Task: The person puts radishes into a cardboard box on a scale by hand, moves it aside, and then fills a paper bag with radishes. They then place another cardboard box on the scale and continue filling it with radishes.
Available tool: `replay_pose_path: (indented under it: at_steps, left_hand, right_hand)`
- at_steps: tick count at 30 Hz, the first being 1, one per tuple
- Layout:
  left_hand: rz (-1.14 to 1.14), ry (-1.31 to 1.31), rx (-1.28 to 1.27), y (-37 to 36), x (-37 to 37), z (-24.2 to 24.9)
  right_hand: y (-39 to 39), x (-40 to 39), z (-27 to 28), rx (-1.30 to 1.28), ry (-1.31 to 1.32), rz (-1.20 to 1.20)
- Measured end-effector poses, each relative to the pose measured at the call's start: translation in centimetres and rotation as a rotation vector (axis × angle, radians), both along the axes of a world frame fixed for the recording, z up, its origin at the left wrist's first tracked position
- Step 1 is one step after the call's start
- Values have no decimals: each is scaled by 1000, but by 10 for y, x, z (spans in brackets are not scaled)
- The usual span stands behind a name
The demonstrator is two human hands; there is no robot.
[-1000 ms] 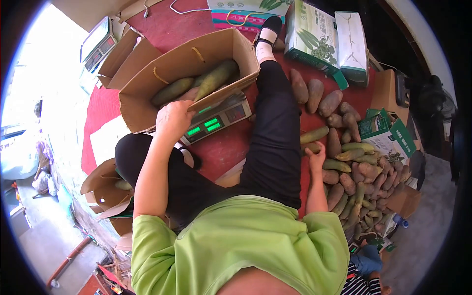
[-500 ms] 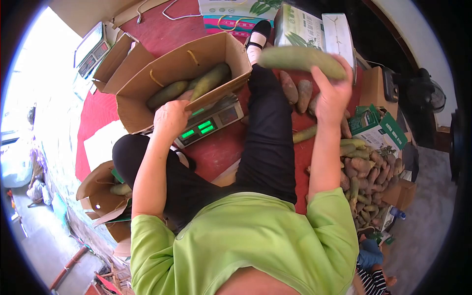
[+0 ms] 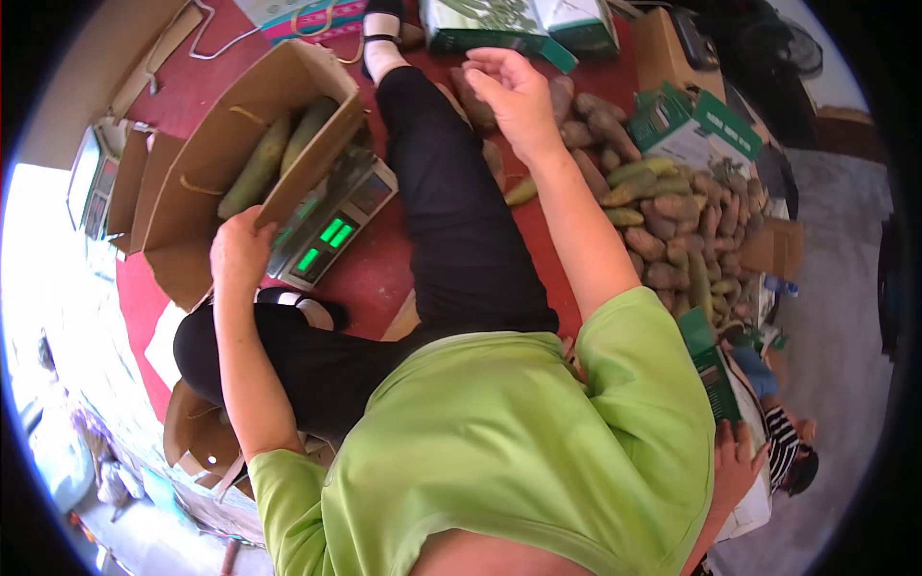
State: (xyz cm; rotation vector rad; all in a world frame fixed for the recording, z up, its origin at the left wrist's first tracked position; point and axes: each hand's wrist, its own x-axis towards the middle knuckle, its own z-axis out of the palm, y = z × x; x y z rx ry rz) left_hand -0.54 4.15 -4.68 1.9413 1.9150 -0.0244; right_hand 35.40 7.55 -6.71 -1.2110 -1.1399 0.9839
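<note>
My left hand (image 3: pixel 240 250) grips the near rim of an open cardboard box (image 3: pixel 168 206) with rope handles. Inside the box lie long green cucumber-like vegetables (image 3: pixel 254 171); its near wall hides part of the inside. Beneath the box is a digital scale (image 3: pixel 327 235) with lit green figures. My right hand (image 3: pixel 519 101) is raised above the floor beyond my knee, its fingers loosely bent and apart, with nothing visible in it. Below and beside it are reddish-brown elongated vegetables (image 3: pixel 605 125).
A large pile of brown and green vegetables (image 3: pixel 687 226) lies to the right, near a green-and-white carton (image 3: pixel 706 134). Printed boxes (image 3: pixel 514 24) stand ahead. A second scale (image 3: pixel 91 187) is at far left. Another person's hand (image 3: pixel 738 466) rests at lower right, near a striped-clothed person (image 3: pixel 783 437).
The green vegetable has left my right hand; where it went cannot be told. The view has shifted, so the box and scale appear further left. My left hand stays on the box rim.
</note>
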Motion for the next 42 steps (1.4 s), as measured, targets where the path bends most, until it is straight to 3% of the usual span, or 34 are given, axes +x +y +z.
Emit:
replay_pose_path:
  at_steps: [4,7,10,12,16,21,25,27,28,30,33,42]
  left_hand:
    - [-19,-50,11,-1,4,5]
    - [-28,-55,-7,2,2,2]
    - [-8,-66,-16,2,2,2]
    - [-37,-86,-10,3,-3,-3]
    - [-52,-112,6,2,-4,-6]
    - [9,-108,9,0,3,0]
    - [2,-130,34,0,2,-3]
    - [1,-151,32,-1,0,-4]
    - [9,-146,34,0,-1,-4]
    - [22,-151,15,0,-1,-5]
    - [30,-108,-4,1,5,3]
    - [58,-48,-36,4,8,9]
  right_hand:
    - [-54,70,-53,-304,-122,-212]
    - [-100,108,-107,-384,-114,-327]
    - [-156,141,-177,-520,-251,-355]
    - [-190,157,-220,-742,-442,-311]
    - [-246,152,-248,-879,-584,-222]
    - [-261,122,-253,-1201,-322,-174]
    - [-243,110,-280,-1079,-474,-136]
    - [-221,106,-287,-1063,-236,-129]
    - [-206,99,-280,-1061,-235,-119]
    - [-171,86,-244,-1181,170,-352]
    - [-142,82,-234,-1179,331,-316]
    - [-117,77,-261,-1224,354,-240]
